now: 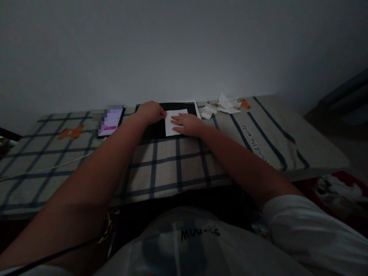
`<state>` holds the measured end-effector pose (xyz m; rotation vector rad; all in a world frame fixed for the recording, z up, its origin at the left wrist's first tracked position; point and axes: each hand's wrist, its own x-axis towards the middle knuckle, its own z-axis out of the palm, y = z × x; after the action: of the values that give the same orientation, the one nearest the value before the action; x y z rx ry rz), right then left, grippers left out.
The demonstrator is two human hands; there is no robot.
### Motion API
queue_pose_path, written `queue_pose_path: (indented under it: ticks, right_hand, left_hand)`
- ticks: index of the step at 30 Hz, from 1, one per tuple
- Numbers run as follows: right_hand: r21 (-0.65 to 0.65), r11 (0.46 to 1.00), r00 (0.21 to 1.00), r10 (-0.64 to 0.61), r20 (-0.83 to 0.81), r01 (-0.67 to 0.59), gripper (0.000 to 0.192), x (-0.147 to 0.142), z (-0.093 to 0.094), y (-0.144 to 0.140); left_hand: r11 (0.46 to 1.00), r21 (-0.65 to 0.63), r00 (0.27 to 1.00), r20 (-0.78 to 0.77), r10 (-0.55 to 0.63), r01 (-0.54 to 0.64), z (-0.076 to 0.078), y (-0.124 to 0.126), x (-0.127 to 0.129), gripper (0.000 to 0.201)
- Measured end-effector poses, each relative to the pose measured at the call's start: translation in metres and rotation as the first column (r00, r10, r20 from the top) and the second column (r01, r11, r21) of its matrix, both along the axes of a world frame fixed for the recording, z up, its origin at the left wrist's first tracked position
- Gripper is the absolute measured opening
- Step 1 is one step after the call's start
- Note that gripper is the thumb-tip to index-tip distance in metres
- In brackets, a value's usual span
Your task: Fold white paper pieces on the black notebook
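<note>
A small white sheet of paper (pixel 170 129) lies on a flat black board (pixel 153 131) with a white strip along its right side. At the paper's upper left corner, my left hand (pixel 150 112) is closed, its thumb and fingertips pinching the edge. My right hand (pixel 188 124) rests flat across the sheet, fingers spread and pointing left, holding nothing. Part of the paper's right side is hidden under that hand.
Left of the board lies a tablet or phone with a lit screen (pixel 113 120), near a white cable (pixel 66 163). Crumpled paper pieces (pixel 221 105) sit to the right. A checked cloth (pixel 166 165) covers the table against the wall. A red bin (pixel 343 176) holds paper at lower right.
</note>
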<state>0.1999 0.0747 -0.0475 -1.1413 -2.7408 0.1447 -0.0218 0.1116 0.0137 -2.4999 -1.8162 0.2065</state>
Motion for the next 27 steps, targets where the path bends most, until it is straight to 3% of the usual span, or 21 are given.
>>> queue_pose_path:
  ticks: [8,16,27]
  right_hand:
    - [0.026,0.999,0.999,0.023,-0.031,-0.022,0.056,0.002,-0.006,0.004]
    - [0.029,0.999,0.999,0.035,-0.019,-0.035,0.055,0.002,-0.003,0.003]
    - [0.042,0.999,1.0,0.022,-0.021,-0.022,0.054,0.001,-0.005,0.003]
  left_hand:
    - [1.0,0.019,0.991,0.132,0.01,-0.012,-0.009,0.018,-0.013,0.03]
    - [0.999,0.019,0.988,0.153,0.032,-0.035,-0.005,0.019,-0.01,0.034]
    - [0.997,0.038,0.97,0.239,0.051,-0.062,-0.012,0.024,-0.021,0.031]
